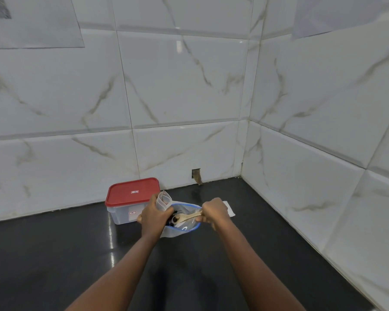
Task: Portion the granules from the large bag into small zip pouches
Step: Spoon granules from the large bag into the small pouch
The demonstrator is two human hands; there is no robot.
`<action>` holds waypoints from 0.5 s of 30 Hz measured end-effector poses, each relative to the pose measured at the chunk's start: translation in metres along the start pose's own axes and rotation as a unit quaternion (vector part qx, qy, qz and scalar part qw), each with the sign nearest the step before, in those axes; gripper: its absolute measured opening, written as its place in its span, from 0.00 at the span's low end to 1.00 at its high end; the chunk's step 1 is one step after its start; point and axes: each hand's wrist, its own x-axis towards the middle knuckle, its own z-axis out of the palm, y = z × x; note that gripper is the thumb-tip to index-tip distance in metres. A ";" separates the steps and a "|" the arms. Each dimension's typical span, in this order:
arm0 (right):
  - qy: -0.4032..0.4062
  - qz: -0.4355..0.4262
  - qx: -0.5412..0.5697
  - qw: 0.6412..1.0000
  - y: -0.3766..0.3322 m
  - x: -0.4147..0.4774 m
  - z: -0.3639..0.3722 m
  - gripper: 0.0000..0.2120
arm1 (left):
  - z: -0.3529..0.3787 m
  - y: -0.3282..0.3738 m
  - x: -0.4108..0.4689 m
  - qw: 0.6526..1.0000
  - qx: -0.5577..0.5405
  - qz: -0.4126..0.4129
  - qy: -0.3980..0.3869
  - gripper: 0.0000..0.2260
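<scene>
Low in the frame's centre, on the dark worktop, a red-lidded box stands left of the open bag. The left hand clenches a small pouch upright at the bag's left rim. The right hand grips a wooden spoon, its bowl inside the bag. A good scoop is probably modest and level, with the pouch mouth held wide over the bag so spilled granules fall back in.

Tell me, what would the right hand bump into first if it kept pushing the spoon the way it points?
Probably the left hand, which holds the small pouch just past the spoon bowl; depth is unclear.
</scene>
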 end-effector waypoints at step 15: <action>-0.029 -0.099 -0.042 0.994 -0.057 -0.026 -0.062 0.10 | 0.007 0.001 0.001 0.997 0.007 0.019 -0.080 0.24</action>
